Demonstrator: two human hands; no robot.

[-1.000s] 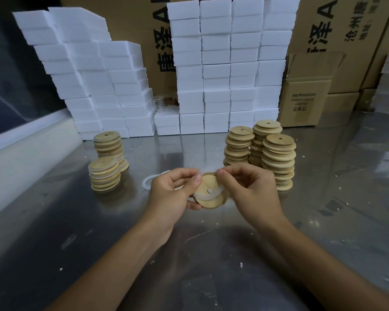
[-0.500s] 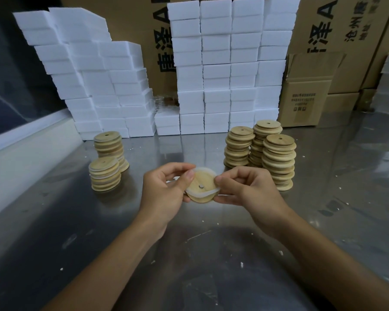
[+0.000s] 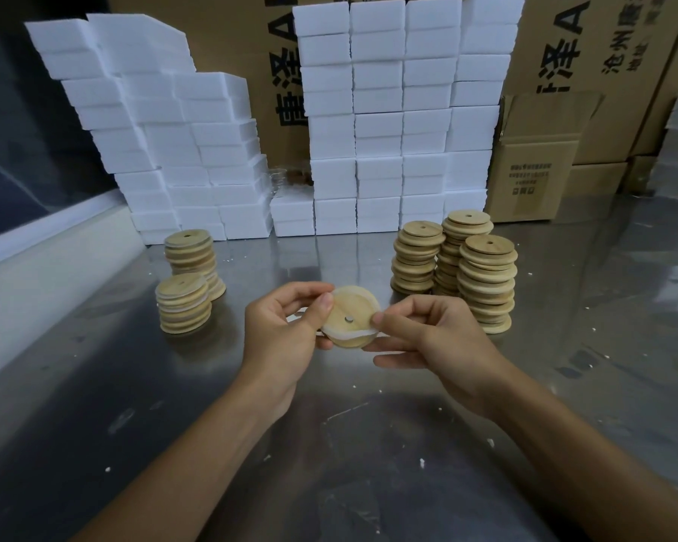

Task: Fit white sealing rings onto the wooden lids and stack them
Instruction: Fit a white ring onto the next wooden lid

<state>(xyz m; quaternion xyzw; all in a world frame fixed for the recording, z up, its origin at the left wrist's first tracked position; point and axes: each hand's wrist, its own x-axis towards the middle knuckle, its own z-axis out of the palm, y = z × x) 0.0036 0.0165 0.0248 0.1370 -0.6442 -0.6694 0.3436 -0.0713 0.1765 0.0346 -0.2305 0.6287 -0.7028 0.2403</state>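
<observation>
A round wooden lid (image 3: 351, 312) with a small centre hole is held upright above the steel table, face toward me. My left hand (image 3: 280, 338) grips its left edge with thumb and fingers. My right hand (image 3: 435, 340) pinches its right edge and the white sealing ring (image 3: 349, 335), which lies around the lid's rim and crosses its lower face. Two stacks of lids with white rings (image 3: 183, 303) stand at the left. Three stacks of bare wooden lids (image 3: 486, 283) stand at the right.
The steel table (image 3: 329, 444) carries small white crumbs. White foam blocks (image 3: 388, 119) are piled along the back, with cardboard boxes (image 3: 533, 181) behind and to the right. A loose white ring (image 3: 296, 316) lies partly hidden behind my left hand.
The lid has been lifted slightly and turned to face me. The ring, earlier stretched across the lid's face, now sits mostly around its rim. Both hands stay on the lid.
</observation>
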